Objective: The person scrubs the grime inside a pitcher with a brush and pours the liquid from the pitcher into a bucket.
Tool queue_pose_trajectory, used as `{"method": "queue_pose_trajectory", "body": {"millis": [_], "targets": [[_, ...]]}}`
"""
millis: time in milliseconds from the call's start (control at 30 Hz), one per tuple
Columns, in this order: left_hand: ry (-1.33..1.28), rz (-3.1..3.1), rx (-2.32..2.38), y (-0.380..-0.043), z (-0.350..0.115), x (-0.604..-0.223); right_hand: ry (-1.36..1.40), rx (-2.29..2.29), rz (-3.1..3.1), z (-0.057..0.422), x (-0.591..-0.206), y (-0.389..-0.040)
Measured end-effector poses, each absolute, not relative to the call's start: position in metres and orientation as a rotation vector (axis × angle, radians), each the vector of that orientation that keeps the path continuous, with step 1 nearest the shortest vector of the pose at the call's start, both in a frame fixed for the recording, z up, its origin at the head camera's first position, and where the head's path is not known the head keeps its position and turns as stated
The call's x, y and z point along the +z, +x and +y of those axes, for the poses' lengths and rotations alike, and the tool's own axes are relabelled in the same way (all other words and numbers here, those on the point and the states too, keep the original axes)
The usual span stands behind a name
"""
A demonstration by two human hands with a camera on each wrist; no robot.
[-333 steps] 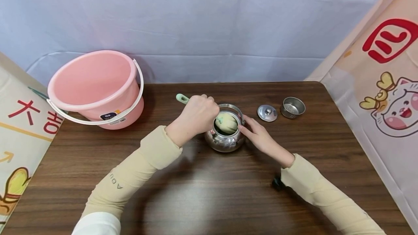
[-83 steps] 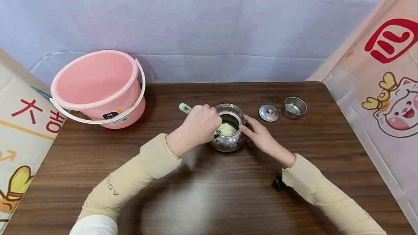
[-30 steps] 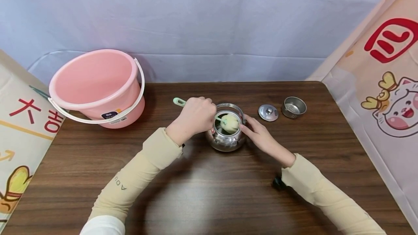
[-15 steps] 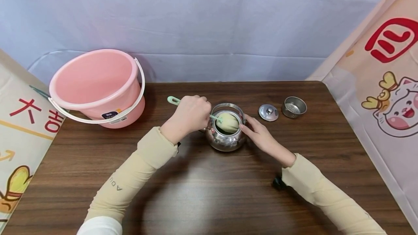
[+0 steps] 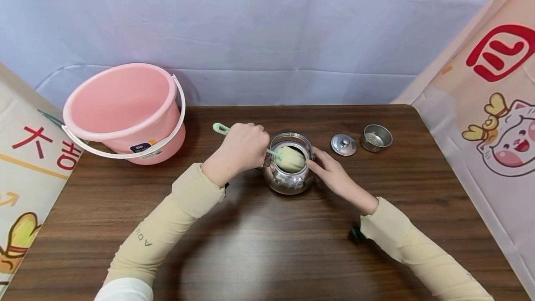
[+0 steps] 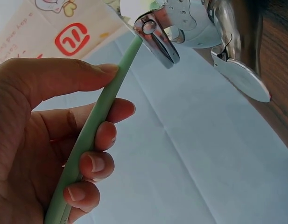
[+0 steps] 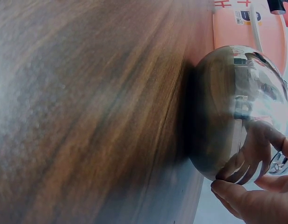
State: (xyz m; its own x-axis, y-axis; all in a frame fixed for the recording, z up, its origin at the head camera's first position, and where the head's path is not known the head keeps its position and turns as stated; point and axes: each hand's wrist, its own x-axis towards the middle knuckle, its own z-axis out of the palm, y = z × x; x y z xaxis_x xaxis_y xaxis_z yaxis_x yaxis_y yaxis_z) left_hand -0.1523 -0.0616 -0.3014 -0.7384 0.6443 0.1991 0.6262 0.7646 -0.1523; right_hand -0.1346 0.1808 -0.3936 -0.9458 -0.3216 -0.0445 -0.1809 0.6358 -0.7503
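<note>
My left hand [image 5: 244, 147] grips the pale green handle [image 6: 87, 135] of a sponge brush, thumb along one side and fingers curled round the other. The brush's yellowish-green sponge head [image 5: 290, 159] fills most of the mouth of a shiny steel kettle [image 5: 288, 182]. The brush slants down to the right, its handle end out past my fist. On the kettle's right side, my right hand [image 5: 334, 173] holds it, thumb at the rim and fingertips against the round wall [image 7: 237, 102]. The kettle's bail handle [image 5: 307, 142] stands up behind the opening.
Right of the kettle lie its knobbed lid [image 5: 343, 145] and a perforated steel strainer cup [image 5: 376, 138]. A pink bucket [image 5: 125, 101] with a white handle stands at the table's [image 5: 259, 245] back left. Printed cloths hang at both sides.
The sponge head, deep in the kettle 2.8 seconds ago, has come up into its mouth. My left hand has shifted left with the brush; the right hand has stayed put.
</note>
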Motion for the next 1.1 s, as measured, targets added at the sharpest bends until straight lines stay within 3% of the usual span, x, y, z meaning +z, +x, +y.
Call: {"method": "queue_pose_trajectory", "body": {"millis": [1100], "targets": [[-1.080, -2.715, 0.190, -0.1433, -0.0539, -0.2936, -0.425, -1.236, 2.667, 0.1817, -0.3970, -0.1359]]}}
